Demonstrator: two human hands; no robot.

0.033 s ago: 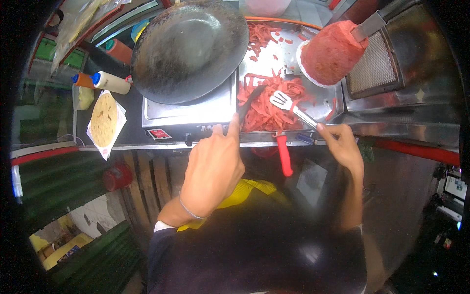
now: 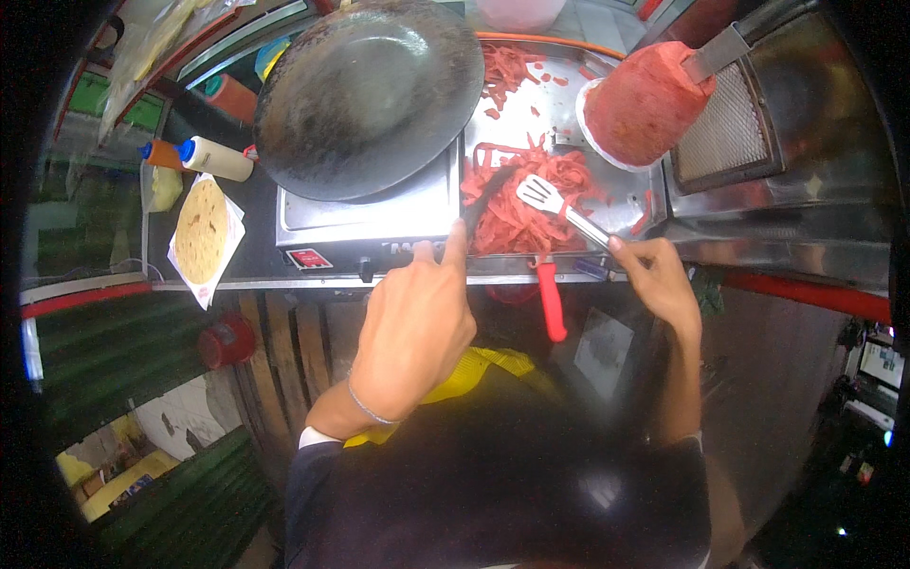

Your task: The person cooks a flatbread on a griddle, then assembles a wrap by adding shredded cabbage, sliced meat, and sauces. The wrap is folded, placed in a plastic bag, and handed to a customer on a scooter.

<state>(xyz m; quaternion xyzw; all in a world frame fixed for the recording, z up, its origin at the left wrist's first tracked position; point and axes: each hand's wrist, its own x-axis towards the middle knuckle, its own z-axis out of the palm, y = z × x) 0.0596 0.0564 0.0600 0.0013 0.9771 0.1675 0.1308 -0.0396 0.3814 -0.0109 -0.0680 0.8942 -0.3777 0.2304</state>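
Observation:
Thin reddish strips of meat [image 2: 555, 221] lie heaped at the near end of the metal tray. My left hand [image 2: 417, 318] is closed round a knife whose handle it hides, its index finger stretched along the top. The knife's dark blade [image 2: 487, 201] reaches into the left side of the heap. In my right hand [image 2: 659, 278] is the handle of a slotted spatula [image 2: 542, 192], its white head resting on the strips. A second knife with a red handle [image 2: 550, 302] juts over the tray's near edge, between my hands; its blade cannot be seen.
Left of the tray, a big dark domed pan [image 2: 374, 95] stands above a steel stove [image 2: 313, 216]. A meat cone [image 2: 649, 104] on a spit leans beside a grill burner [image 2: 725, 137]. At left are a flatbread [image 2: 202, 228] on paper and squeeze bottles [image 2: 216, 159].
The spatula's head has shifted very slightly left over the meat, with my right hand following. My left hand and its knife look almost unmoved.

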